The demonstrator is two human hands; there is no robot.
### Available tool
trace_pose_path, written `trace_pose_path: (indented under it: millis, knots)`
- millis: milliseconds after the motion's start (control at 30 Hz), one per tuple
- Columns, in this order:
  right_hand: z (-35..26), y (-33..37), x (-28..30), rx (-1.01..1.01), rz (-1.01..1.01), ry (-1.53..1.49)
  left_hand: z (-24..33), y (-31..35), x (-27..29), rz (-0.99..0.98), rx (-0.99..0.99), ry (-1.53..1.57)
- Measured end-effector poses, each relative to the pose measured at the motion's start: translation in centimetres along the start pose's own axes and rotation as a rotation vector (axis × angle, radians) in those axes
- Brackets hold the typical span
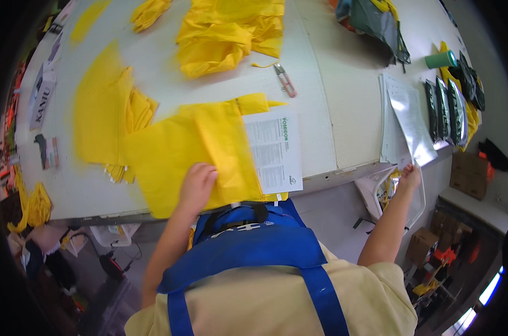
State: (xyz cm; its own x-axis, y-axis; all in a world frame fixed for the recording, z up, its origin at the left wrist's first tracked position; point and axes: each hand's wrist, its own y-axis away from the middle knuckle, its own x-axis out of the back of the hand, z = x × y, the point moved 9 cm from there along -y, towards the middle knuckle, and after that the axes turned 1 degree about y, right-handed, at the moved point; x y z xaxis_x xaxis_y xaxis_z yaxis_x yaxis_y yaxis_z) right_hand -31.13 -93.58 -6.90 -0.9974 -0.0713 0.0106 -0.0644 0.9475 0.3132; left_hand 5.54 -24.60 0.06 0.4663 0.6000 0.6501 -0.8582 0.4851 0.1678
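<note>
Head view: folded yellow fabric article (170,145) lies at the desk's (320,50) near edge, printed sheet (273,148) at its right; left hand (199,182) rests on it, grip indeterminable. Right hand (409,176) pinches clear plastic (408,115); a stray left-hand drag could pull the fabric overboard.

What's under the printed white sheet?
Yellow fabric shows past the upper and lower edges of the white sheet; what its middle covers cannot be seen.

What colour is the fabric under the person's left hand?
The fabric under the left hand is bright yellow, best seen in the head view.
</note>
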Motion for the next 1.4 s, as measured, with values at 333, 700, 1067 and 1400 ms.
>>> trace_pose_path:
  millis: [333,700,1067,1400]
  knots:
    - [-4.8,22.5,-13.9,0.108,-0.496,-0.248,1.0,-1.4,-2.2,0.086,0.169,-0.370]
    - [-4.7,24.6,-17.0,0.179,-0.430,0.231,4.7,-3.4,-6.5,-0.222,-0.287,-0.368]
    - [-1.3,32.9,-22.9,0.142,-0.850,0.589,5.1,-1.6,-1.1,0.112,-0.366,-0.098]
    - [8.8,40.4,-28.1,-0.065,-1.157,1.036,5.8,-2.2,-5.4,-0.123,-0.336,0.009]
